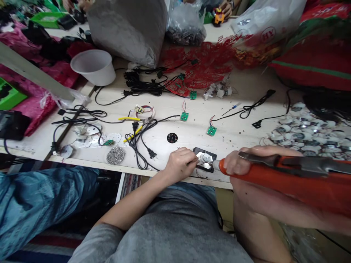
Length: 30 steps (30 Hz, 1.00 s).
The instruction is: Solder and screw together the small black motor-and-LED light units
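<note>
My right hand [238, 163] is wrapped round an orange power screwdriver [276, 179], which has a metal lever along its top. The tip of the screwdriver meets the right side of a small square black housing [196, 150] near the table's front edge. A white round motor-like part [205, 158] on a shiny plate sits in this housing. On its left side is my left hand [181, 163], fingers pinched together at the housing; what they grip is too small to tell. A black perforated disc [172, 138] lies just behind my left hand.
Green circuit boards [211, 130], yellow-handled pliers [131, 119] and black power cords [142, 140] lie across the table. A round tin of screws [115, 155] stands front left, a white tub [94, 67] behind. Many white motors [309, 133] are heaped at right. Other people's hands [226, 9] show at the back.
</note>
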Tool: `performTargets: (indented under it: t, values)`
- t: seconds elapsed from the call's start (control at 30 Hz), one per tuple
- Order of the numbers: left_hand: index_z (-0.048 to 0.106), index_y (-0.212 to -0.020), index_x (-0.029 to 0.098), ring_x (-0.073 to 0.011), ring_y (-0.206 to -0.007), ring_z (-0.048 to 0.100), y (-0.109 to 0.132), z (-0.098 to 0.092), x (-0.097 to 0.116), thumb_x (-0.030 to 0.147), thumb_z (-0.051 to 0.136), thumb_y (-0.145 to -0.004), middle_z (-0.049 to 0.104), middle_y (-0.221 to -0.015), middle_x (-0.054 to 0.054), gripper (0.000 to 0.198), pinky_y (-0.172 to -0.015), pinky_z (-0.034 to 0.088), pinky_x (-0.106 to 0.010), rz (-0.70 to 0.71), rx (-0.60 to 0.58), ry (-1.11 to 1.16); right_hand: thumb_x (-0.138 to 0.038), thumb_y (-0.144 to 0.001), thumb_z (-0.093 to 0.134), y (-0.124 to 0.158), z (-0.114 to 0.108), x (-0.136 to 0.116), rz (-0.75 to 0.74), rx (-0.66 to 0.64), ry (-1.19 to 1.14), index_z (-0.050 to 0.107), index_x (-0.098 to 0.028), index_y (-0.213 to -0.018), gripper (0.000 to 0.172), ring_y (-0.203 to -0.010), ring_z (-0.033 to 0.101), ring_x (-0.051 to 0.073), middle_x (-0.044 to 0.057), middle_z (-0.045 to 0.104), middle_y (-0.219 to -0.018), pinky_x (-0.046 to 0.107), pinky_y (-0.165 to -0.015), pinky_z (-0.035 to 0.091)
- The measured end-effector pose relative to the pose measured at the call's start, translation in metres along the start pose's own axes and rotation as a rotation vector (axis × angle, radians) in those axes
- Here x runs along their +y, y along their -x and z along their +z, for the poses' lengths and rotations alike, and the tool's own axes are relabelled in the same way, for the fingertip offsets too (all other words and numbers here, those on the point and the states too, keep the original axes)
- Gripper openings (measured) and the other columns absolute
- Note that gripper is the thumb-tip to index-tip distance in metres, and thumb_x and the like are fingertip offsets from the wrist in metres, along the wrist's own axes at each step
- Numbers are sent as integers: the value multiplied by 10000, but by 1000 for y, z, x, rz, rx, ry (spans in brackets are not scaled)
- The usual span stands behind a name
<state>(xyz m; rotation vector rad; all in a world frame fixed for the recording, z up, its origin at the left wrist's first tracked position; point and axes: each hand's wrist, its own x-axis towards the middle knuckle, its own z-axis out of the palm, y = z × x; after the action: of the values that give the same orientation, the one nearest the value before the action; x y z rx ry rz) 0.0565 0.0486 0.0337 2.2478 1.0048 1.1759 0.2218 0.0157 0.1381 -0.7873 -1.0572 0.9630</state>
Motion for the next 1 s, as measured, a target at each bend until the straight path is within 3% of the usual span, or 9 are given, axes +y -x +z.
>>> performTargets:
  t: [0.1, 0.17, 0.27, 0.37, 0.43, 0.6, 0.7, 0.8, 1.0]
  values:
    - [584, -673, 202, -135, -671, 655, -1, -1, 4, 203, 641, -894, 718, -716, -13, 228, -672, 519, -270, -67, 8, 65, -849, -811, 463, 1, -10, 1, -21, 50, 50, 742, -253, -1007, 686, -556, 530, 201, 29, 575, -673, 382, -521, 449]
    - [601, -664, 197, -132, -678, 668, -2, -1, 8, 202, 677, -870, 731, -729, -14, 220, -671, 526, -266, -144, 19, 148, -885, -791, 434, 2, -16, 10, -34, 75, 23, 746, -275, -1025, 724, -575, 546, 202, 45, 619, -786, 380, -511, 446]
    - [610, -633, 183, -135, -681, 686, -4, 0, 14, 235, 738, -830, 748, -747, -25, 240, -637, 537, -254, -367, 45, 340, -871, -808, 413, 2, -23, 26, -68, 107, -73, 733, -300, -1074, 707, -587, 572, 192, 47, 665, -962, 382, -518, 469]
    - [583, -601, 167, -138, -639, 682, -6, 1, 17, 333, 795, -782, 751, -741, -42, 325, -561, 528, -240, -590, 65, 552, -814, -771, 558, 2, -25, 35, -105, 96, -119, 714, -302, -1108, 631, -591, 593, 203, 40, 673, -964, 386, -517, 488]
    - [570, -592, 162, -133, -613, 672, -6, 2, 17, 360, 816, -754, 751, -738, -48, 354, -524, 513, -226, -656, 59, 613, -779, -738, 639, 2, -26, 33, -95, 94, -152, 707, -317, -1124, 606, -613, 604, 216, 37, 677, -979, 405, -545, 509]
    - [615, -615, 165, -105, -600, 653, -5, 4, 18, 196, 756, -776, 747, -732, -23, 216, -551, 507, -199, -574, 11, 512, -773, -772, 626, -1, -24, 19, 17, -23, -121, 741, -340, -1050, 528, -630, 580, 207, 12, 661, -801, 358, -561, 471]
    - [617, -631, 172, -101, -624, 643, -5, 4, 18, 161, 720, -798, 722, -706, -6, 196, -577, 492, -193, -470, -9, 412, -835, -850, 417, -2, -22, 15, 16, -15, -23, 747, -268, -1040, 682, -583, 551, 211, 30, 608, -678, 365, -535, 439]
    - [596, -635, 174, -94, -608, 610, -5, 3, 17, 171, 704, -826, 696, -687, 4, 219, -567, 459, -191, -415, -49, 320, -858, -857, 349, -3, -23, 16, -1, -12, 12, 740, -214, -1031, 773, -566, 559, 211, 47, 610, -676, 369, -523, 440]
    - [561, -656, 176, -106, -652, 619, -5, 1, 16, 173, 638, -877, 692, -721, -4, 233, -609, 438, -210, -312, -122, 181, -843, -852, 400, -6, -25, 15, 37, -88, 39, 738, -228, -1057, 731, -605, 590, 214, 52, 604, -733, 378, -525, 486]
